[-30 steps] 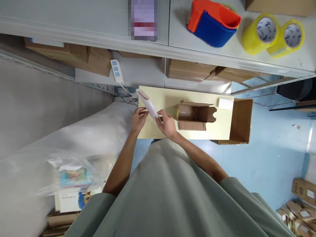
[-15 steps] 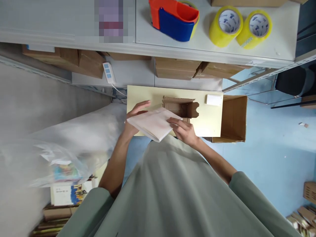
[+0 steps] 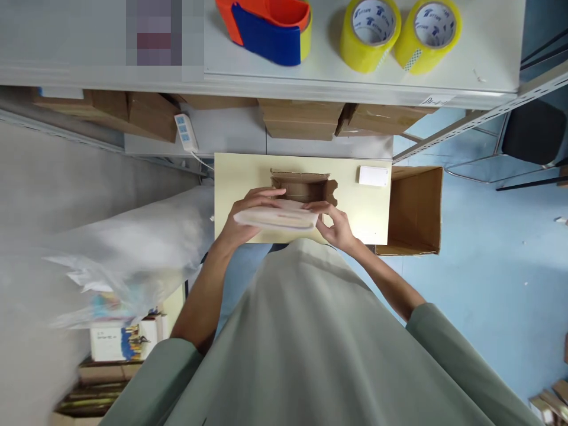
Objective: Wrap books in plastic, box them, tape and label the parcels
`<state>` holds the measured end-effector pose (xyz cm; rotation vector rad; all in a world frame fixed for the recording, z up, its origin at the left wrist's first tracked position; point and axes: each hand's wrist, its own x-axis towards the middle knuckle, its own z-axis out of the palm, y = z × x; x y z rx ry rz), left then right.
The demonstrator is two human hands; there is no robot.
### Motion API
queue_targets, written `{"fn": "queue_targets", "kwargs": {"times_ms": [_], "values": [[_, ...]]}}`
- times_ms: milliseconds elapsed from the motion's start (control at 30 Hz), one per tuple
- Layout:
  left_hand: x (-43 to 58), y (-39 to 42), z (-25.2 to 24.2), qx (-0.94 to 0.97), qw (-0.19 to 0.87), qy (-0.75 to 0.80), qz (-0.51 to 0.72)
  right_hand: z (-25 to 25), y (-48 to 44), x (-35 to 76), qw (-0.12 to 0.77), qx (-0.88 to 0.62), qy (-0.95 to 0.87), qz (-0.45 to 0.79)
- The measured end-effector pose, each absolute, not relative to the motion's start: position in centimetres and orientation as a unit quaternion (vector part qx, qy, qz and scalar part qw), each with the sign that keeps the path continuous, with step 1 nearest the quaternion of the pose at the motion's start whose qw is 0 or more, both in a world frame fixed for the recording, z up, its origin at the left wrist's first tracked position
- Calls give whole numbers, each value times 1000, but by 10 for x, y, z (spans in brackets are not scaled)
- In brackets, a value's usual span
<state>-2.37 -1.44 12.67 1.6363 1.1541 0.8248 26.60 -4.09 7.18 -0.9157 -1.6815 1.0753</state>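
A flat white wrapped packet (image 3: 279,219) is held between my two hands above a pale yellow table (image 3: 359,222). My left hand (image 3: 242,222) grips its left end, with fingers reaching over the far side. At its right end, my right hand (image 3: 336,226) pinches the far corner between thumb and fingers. What lies inside the wrapping is hidden. Just beyond the packet stands a small open cardboard box (image 3: 306,178), its flap sticking out to the right. A small white block (image 3: 373,176) lies on the table's far right.
A larger open carton (image 3: 417,213) stands against the table's right end. Above, a grey shelf (image 3: 319,86) holds a red and blue tape dispenser (image 3: 266,35) and two yellow tape rolls (image 3: 368,29). A big translucent plastic bag (image 3: 146,231) fills the left side.
The packet has been tipped so that its long edge now faces me, where its broad face showed before. Both hands have turned with it, and my view has shifted slightly.
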Motion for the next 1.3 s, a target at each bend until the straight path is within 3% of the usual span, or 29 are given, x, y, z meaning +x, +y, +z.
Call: {"fn": "queue_targets", "kwargs": {"times_ms": [133, 233, 333, 500, 867, 1300], "values": [[-13, -7, 108, 643, 420, 545, 336, 44, -19, 272, 426, -454, -629, 466], [-9, 5, 101, 654, 370, 578, 319, 20, 0, 288, 375, -524, -650, 403], [-1, 21, 101, 700, 333, 573, 265, -7, 10, 309, 335, -578, -662, 340], [20, 43, 95, 761, 311, 551, 145, -40, 5, 327, 289, -609, -622, 398], [54, 69, 50, 834, 277, 472, -65, -41, -2, 326, 289, -635, -573, 431], [75, 65, 1, 798, 291, 495, -180, -40, -6, 322, 265, -657, -574, 411]]}}
